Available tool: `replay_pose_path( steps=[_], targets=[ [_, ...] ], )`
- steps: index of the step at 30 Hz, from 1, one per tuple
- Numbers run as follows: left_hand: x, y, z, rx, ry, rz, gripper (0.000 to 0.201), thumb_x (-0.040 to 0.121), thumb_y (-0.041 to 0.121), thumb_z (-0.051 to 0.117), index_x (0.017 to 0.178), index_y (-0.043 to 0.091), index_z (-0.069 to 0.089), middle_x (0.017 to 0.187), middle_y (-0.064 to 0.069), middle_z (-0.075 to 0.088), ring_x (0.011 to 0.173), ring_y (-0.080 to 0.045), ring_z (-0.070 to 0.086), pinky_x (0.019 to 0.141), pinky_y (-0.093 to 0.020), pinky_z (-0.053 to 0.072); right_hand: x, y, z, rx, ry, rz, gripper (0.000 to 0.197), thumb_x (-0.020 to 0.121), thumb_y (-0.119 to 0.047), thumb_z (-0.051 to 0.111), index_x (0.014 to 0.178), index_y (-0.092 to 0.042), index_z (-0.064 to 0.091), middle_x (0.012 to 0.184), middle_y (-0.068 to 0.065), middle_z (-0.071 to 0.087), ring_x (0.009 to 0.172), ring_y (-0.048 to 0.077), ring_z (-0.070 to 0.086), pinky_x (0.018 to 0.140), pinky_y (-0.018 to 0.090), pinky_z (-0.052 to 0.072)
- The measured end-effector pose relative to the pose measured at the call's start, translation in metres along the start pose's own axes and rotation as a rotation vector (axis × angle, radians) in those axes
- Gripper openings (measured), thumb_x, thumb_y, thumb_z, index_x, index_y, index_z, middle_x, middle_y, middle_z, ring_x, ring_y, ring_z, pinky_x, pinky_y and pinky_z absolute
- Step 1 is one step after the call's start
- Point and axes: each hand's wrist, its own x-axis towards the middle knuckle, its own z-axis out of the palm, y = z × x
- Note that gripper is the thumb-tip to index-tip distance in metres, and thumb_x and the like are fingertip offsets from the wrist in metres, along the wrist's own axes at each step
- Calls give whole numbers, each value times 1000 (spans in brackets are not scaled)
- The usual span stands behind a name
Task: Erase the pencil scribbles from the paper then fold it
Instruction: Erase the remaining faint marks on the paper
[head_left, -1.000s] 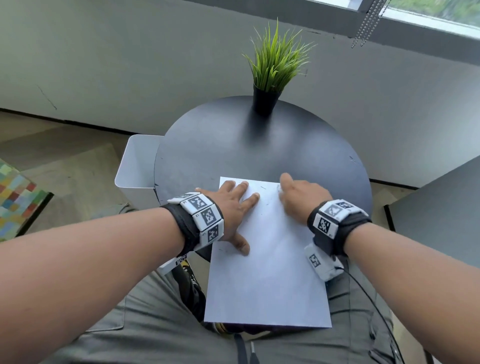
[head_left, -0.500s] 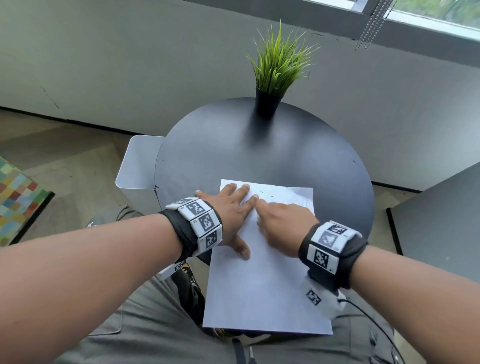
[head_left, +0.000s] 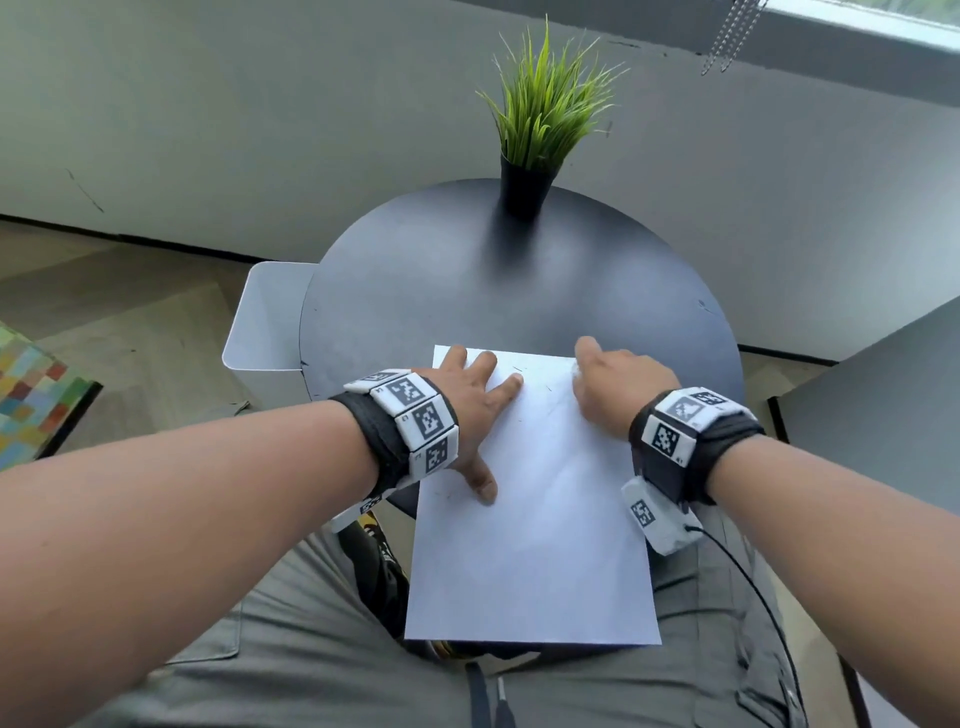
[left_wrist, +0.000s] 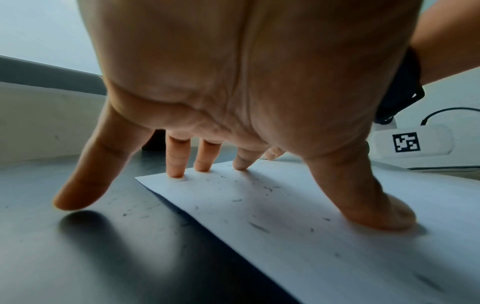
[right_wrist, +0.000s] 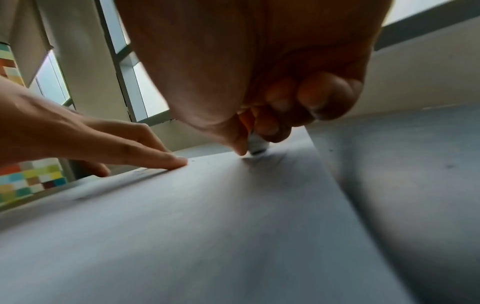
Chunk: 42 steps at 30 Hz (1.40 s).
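The left hand (head_left: 470, 415) lies flat with straight fingers (left_wrist: 179, 162), pressing the far left part of the paper (head_left: 535, 545) down on the round counter (head_left: 415, 270); the paper hangs off the near edge over the lap; it is thin, light and bendy, so I think it slides and wrinkles unless held down near the rubbing; the right hand (head_left: 615, 389) pinches what looks like a small white eraser (right_wrist: 257, 147) on the far right corner.

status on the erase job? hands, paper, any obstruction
Left hand flat, pinning paper. Right hand pinches eraser at far right corner. Paper unfolded, eraser crumbs on it. Nothing in the way.
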Motion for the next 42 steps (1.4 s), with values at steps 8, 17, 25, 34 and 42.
replay_pose_path(
  steps=[8, 17, 25, 34, 42],
  targets=[
    [-2, 0, 2, 1, 12, 2, 137, 61, 82, 75, 161, 30, -2, 156, -4, 18, 143, -35, 20, 78, -49, 47, -12, -16, 11, -3, -50, -105, 8, 96, -22, 34, 102, -21, 29, 100, 7, 62, 79, 32, 53, 63, 36, 37],
    [-2, 0, 3, 3, 31, 0, 135, 62, 82, 75, 162, 33, -2, 157, -5, 17, 145, -35, 18, 87, -54, 50, -29, -24, 12, 22, -88, -137, 10, 98, -25, 32, 100, -20, 23, 92, 6, 54, 78, 32, 49, 65, 38, 39],
    [-3, 0, -4, 41, -20, 13, 121, 59, 81, 76, 156, 47, 14, 156, -9, 23, 142, -36, 28, 110, -67, 27, 4, 26, 8, 706, 6, 131, 15, 95, -19, 35, 92, -20, 50, 71, 15, 67, 49, 25, 53, 55, 40, 54],
    [16, 19, -2, -83, 185, 65, 111, 61, 87, 68, 147, 24, 36, 141, -2, 38, 131, -28, 38, 93, -46, 50, 9, 29, 15, 524, 3, 63, 16, 91, -38, 58, 93, -23, 52, 90, 8, 66, 79, 28, 62, 73, 36, 52],
    [21, 19, -7, -20, 174, 56, 127, 51, 91, 70, 154, 31, 27, 139, -2, 32, 130, -29, 33, 88, -48, 45, -28, -5, 21, 344, -3, -168, 15, 98, -34, 49, 95, -21, 42, 88, 1, 54, 78, 26, 50, 68, 33, 42]
  ],
)
